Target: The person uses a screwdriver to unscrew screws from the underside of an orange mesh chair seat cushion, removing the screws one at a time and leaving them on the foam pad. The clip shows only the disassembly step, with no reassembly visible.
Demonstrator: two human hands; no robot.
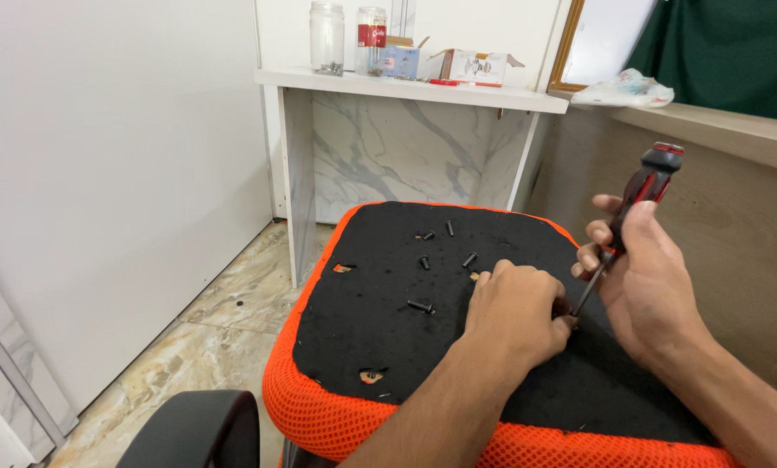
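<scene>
Gripping the red-black screwdriver (640, 195) tight in my right hand (653, 286), left hand (514, 312) pinching at its tip on the upturned seat base (371, 321); black screws (421, 306) lie loose just left.

A red-and-black-handled screwdriver (636, 208) is tilting steeply, its thin shaft pointing down-left to the black underside of an orange-mesh chair seat (423, 347) — lying flat, upturned — where five loose black screws (421, 306) are lying scattered, apart.

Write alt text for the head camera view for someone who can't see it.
A right hand holds a red-and-black screwdriver tip-down on the black underside of an orange mesh chair seat, the left hand steadying at the tip. Loose black screws lie nearby.
</scene>
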